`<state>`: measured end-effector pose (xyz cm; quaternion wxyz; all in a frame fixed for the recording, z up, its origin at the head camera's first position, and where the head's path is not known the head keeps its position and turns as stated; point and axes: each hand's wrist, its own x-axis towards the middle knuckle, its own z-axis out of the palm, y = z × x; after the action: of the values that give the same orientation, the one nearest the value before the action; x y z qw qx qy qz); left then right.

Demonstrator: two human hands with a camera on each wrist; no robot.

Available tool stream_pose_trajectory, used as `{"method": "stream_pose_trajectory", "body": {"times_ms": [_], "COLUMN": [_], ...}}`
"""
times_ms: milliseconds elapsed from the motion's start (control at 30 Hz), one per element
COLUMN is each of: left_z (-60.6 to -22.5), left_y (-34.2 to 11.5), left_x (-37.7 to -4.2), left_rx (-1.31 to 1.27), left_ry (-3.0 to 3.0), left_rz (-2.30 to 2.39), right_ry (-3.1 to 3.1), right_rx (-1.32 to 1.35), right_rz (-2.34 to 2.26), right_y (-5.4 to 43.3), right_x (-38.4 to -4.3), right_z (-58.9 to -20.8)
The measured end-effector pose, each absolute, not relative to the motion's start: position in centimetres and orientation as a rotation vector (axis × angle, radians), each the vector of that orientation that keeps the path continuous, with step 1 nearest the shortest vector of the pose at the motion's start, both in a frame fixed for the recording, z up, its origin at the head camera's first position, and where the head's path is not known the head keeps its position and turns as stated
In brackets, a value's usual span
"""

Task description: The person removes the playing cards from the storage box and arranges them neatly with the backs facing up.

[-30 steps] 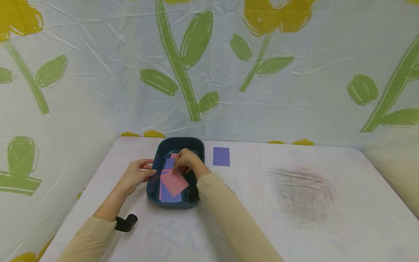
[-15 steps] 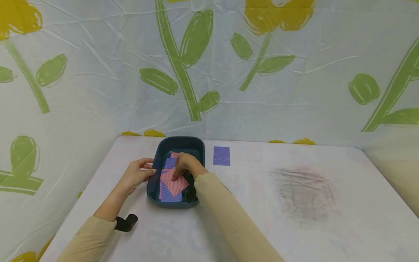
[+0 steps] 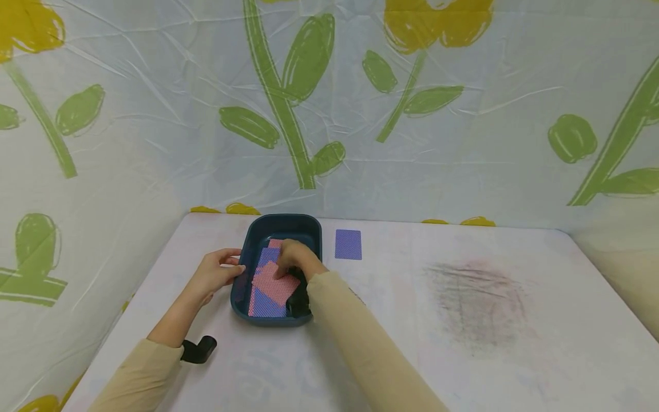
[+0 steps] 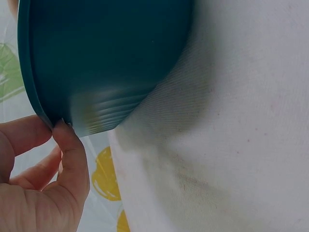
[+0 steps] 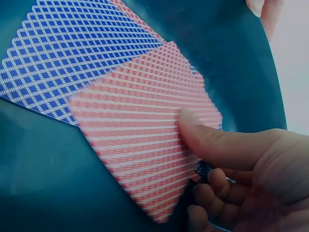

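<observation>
A dark teal plastic tray (image 3: pixel 265 322) stands on the table, with several red- and blue-backed playing cards lying overlapped in it. My left hand (image 3: pixel 215 274) holds the tray's left rim; in the left wrist view, thumb and fingers pinch that rim (image 4: pixel 24 72). Inside the tray, my right hand (image 3: pixel 298 256) pinches a red-backed card (image 5: pixel 130 121) near its edge, the thumb (image 5: pixel 217 142) on the patterned face and the other fingers curled below. A blue-backed card (image 5: pixel 77 53) lies partly under it. The lower fingers hide part of the pile.
A single blue-backed card (image 3: pixel 348 244) lies flat on the white table (image 3: pixel 391 320), just right of the tray. Farther right, the cloth has a dark smudge (image 3: pixel 476 306). A flower-printed sheet (image 3: pixel 463 143) rises behind the table.
My right hand has moved a little toward the near side of the tray, its thumb now on the red card, which has shifted slightly. The left hand stays at the rim.
</observation>
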<state>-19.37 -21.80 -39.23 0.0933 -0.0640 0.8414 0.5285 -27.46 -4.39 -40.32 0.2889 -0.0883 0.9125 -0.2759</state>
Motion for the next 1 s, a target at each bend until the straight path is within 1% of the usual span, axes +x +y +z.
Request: {"method": "stream_pose_trajectory", "body": {"times_ms": [667,833,1000], "left_z": [-39.2,-39.4,-39.6], "left_y": [-21.8,-22.0,-22.1], "left_x": [-19.2,-19.4,-19.4], "left_rx": [-0.173,-0.168,-0.153], "left_ry": [2.491,2.494,2.506], "left_rz": [1.582,1.592,1.576], "right_ry": [2.474,2.484,2.521], "right_rx": [-0.255,-0.288,-0.239], "right_rz": [-0.908,-1.026,-1.065], "right_y": [-3.7,-3.6,-3.3], "right_x": [-28.1,-27.9,-27.6], "right_z": [-40.3,-39.8,-39.1]}}
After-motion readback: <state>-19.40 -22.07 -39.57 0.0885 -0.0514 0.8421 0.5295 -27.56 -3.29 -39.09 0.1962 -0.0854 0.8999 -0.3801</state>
